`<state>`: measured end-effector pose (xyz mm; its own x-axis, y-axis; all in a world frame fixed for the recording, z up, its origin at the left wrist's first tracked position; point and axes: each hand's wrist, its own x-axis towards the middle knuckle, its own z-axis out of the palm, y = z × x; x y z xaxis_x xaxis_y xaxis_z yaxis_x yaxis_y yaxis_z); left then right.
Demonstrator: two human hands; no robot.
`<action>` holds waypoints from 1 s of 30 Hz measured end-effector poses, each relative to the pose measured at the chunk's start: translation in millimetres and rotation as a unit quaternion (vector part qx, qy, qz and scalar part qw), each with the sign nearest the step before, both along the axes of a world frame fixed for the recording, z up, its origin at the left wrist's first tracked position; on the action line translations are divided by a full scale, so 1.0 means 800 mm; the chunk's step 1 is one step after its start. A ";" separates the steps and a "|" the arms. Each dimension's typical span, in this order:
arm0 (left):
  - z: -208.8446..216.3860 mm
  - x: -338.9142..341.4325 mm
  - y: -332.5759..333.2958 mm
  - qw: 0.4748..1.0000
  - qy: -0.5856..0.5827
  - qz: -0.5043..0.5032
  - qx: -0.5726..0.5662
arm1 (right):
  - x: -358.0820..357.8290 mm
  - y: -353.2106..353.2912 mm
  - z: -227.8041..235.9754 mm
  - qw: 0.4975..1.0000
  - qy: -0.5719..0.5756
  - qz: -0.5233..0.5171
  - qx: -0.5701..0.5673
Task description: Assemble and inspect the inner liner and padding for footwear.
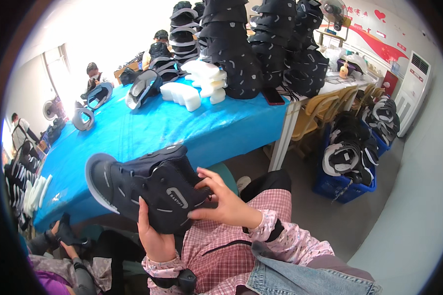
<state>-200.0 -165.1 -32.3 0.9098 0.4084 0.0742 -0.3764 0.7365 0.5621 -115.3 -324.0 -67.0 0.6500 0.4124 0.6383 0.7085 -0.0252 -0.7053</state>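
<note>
A black shoe upper (142, 184) with a pale grey toe edge, short grey dashes and an oval patch is held over my lap, toe to the left. From below, my left hand (157, 238) grips its lower side, the thumb up along the outside and the other fingers hidden behind it. At the heel end, my right hand (221, 201) is closed around the edge, its thumb at the lower corner and its fingers bent over the collar. Anything small between those fingertips is hidden.
A table with a blue cover (231, 130) stands ahead, bearing tall stacks of black uppers (236, 54), white foam-like pieces (182, 96) and a phone (273, 96). Blue crates (347, 192) of uppers sit on the floor right. A co-worker's hands (64, 238) hold a dark piece lower left.
</note>
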 end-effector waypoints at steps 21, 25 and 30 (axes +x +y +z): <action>-0.175 0.092 0.186 0.756 0.280 -0.113 0.580 | 0.304 -0.485 0.299 0.790 -0.117 -0.585 -0.141; -0.272 0.050 0.284 0.529 0.411 0.001 0.743 | 0.371 -0.495 0.328 0.828 -0.040 -0.537 -0.157; -0.316 0.034 0.329 0.485 0.445 0.011 0.752 | 0.415 -0.494 0.383 0.793 -0.061 -0.544 -0.265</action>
